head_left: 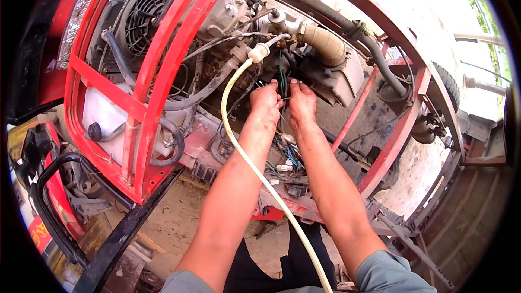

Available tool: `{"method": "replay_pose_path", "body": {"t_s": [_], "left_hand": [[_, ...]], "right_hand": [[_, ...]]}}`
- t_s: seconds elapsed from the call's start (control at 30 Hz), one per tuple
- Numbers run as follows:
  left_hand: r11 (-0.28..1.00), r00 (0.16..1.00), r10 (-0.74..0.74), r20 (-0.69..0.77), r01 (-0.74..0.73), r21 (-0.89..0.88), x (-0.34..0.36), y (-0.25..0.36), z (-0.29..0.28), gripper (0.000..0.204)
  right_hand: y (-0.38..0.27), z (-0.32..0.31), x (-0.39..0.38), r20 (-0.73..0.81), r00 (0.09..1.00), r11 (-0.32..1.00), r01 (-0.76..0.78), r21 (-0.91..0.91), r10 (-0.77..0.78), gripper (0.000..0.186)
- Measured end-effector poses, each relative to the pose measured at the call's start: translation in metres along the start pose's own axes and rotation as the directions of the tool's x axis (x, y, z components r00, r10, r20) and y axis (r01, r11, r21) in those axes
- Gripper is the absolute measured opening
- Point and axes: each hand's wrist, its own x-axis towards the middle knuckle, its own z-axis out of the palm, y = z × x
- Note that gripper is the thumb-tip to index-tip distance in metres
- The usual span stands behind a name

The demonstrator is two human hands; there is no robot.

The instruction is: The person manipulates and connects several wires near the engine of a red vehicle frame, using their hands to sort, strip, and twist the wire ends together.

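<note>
Both forearms reach up from below into the open engine bay of a red-framed vehicle. The left hand (266, 100) and right hand (302, 103) sit side by side, nearly touching, their fingers pinched narrow around thin wires (282, 78) that hang down from the engine above. A green wire runs down between the two hands; just which strand each hand grips is too small to tell. The hands look grimy.

A cream hose (239, 146) curves down across the left forearm from a white filter (259, 52) just above and left of the left hand, then runs on to the lower edge of the view. Below the hands, between the forearms, lies a loose bundle of coloured wires and connectors (287, 163).

To the left, red frame bars (157, 65) cross in front of a black fan (147, 17) and a white tank (106, 116) with a black cap. Above right of the hands, a tan elbow pipe (324, 43) joins a thick black hose (374, 49). Bare, dusty ground shows under the frame.
</note>
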Motion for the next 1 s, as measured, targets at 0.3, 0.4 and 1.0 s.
{"method": "replay_pose_path", "body": {"t_s": [0.3,0.4,1.0], "left_hand": [[0.998,0.997,-0.067,-0.046,0.067,0.007,0.003,-0.002,-0.003,0.016],[0.990,0.993,-0.115,0.030,0.117,-0.074,0.005,-0.001,-0.005,0.010],[0.736,0.781,0.491,0.386,-0.609,0.295,-0.001,-0.002,-0.014,0.014]], "right_hand": [[-0.007,0.002,-0.004,-0.017,1.000,0.999,-0.019,0.026,0.020,0.028],[-0.012,0.000,0.000,0.044,0.999,1.000,0.030,-0.009,-0.030,0.028],[-0.020,-0.013,-0.011,0.210,0.794,0.483,0.532,-0.696,-0.571,0.024]]}}
